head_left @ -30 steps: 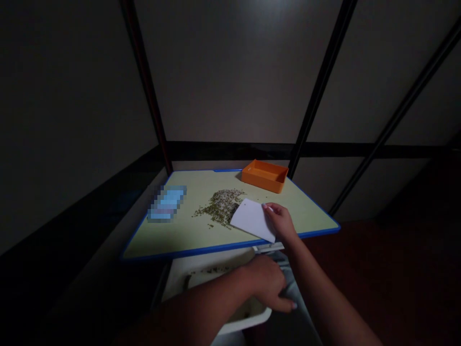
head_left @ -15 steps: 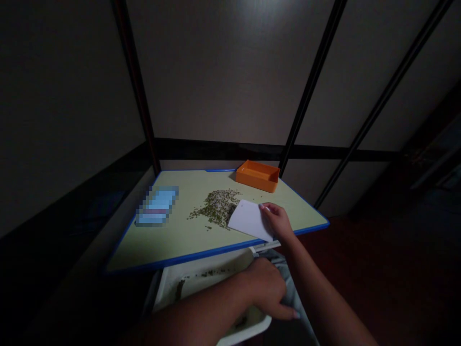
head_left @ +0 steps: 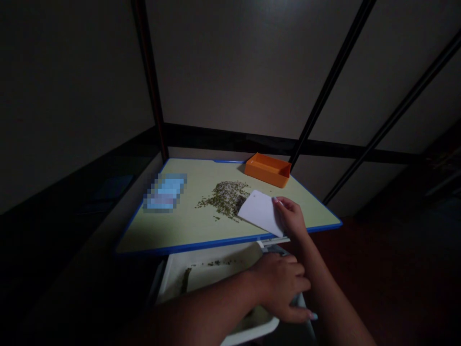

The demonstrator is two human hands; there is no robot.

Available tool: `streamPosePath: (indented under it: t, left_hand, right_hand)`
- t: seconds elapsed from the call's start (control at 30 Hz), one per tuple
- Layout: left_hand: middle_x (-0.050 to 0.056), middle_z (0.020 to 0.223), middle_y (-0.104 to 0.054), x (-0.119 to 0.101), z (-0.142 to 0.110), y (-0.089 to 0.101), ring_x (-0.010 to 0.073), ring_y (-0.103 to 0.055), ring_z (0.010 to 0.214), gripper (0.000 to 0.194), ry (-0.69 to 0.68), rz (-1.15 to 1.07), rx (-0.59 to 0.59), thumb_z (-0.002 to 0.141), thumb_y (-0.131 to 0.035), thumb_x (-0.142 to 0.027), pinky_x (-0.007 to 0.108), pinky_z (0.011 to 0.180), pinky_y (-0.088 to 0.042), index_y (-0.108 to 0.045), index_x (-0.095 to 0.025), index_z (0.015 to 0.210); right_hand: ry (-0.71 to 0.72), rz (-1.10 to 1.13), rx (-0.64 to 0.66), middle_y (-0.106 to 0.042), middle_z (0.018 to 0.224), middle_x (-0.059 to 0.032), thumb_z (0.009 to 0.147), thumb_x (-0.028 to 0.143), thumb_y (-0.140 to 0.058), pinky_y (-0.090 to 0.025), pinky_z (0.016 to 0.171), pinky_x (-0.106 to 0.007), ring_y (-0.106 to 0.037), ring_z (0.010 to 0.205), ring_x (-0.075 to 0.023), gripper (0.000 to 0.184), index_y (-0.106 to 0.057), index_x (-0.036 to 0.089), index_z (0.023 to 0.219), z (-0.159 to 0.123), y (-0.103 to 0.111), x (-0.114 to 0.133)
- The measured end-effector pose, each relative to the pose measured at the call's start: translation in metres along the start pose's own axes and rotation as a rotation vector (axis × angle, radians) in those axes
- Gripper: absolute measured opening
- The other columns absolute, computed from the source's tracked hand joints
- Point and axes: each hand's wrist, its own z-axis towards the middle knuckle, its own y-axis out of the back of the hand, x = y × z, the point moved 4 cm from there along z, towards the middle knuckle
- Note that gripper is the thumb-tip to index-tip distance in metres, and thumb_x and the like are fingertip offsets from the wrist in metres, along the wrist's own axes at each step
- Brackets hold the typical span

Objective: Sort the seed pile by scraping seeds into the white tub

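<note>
My right hand (head_left: pixel 291 218) pinches the right edge of a thin white card (head_left: pixel 261 210) with a small hole near its top corner. The card lies tilted low over the tabletop (head_left: pixel 154 235), its left edge against a pile of small green and pale bits (head_left: pixel 228 194) that look like seeds or dried herb. Below the table's front edge, my left hand (head_left: pixel 283 286) is over the right side of a white tray (head_left: pixel 173 269) with dark bits scattered in it. The left thumb stretches out apart from loosely bent fingers; their tips are partly hidden, and no held thing shows.
An orange open box (head_left: pixel 268 173) stands at the back right of the table. A blurred-out blue, phone-like thing (head_left: pixel 166 192) lies at the left. A blue rim borders the tabletop. Panelled walls (head_left: pixel 230 72) close in behind and at the left.
The view has shifted slightly. My left hand has moved a little to the right and its fingers have loosened. The right hand keeps the card at the pile's edge.
</note>
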Motion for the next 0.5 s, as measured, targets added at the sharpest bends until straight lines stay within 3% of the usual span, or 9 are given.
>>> streamPosePath:
  t: [0.1,0.2,0.33,0.5]
  left_hand:
    - [0.008,0.123,-0.057,-0.002,-0.004,0.008,0.0261,-0.051,0.113,0.055,-0.009,-0.011,-0.075,0.087,-0.048,-0.062,0.038,0.085,-0.045,-0.055,-0.02,0.121]
    - [0.008,0.141,-0.044,-0.006,-0.007,0.014,0.0294,-0.04,0.129,0.064,-0.033,0.003,-0.162,0.088,-0.05,-0.058,0.046,0.104,-0.036,-0.04,-0.025,0.142]
    - [0.007,0.161,-0.012,-0.01,-0.008,0.016,0.0289,-0.006,0.149,0.073,-0.077,0.047,-0.204,0.09,-0.048,-0.059,0.057,0.115,-0.017,-0.024,-0.029,0.151]
    - [0.009,0.161,-0.015,-0.013,-0.004,0.011,0.0246,-0.006,0.15,0.072,-0.098,0.024,-0.14,0.091,-0.049,-0.056,0.059,0.117,-0.015,-0.027,-0.022,0.151]
  right_hand:
    - [0.035,0.008,-0.013,-0.058,0.058,0.0007,0.06,0.059,-0.076,-0.029,0.047,-0.023,-0.045,0.051,-0.0114,0.046,-0.066,0.016,0.073,0.001,0.002,-0.002]
    - [0.054,0.029,0.002,-0.057,0.058,0.0016,0.062,0.056,-0.076,-0.029,0.047,-0.023,-0.044,0.052,-0.0106,0.042,-0.066,0.016,0.073,0.002,0.002,-0.003]
    - [0.046,0.006,0.0,-0.056,0.058,0.0019,0.06,0.055,-0.077,-0.03,0.048,-0.023,-0.044,0.052,-0.0103,0.042,-0.067,0.016,0.072,0.001,0.003,0.0]
    - [0.048,-0.053,-0.025,-0.056,0.056,0.0021,0.058,0.058,-0.076,-0.029,0.047,-0.024,-0.043,0.05,-0.0106,0.045,-0.067,0.016,0.072,-0.002,0.003,0.006]
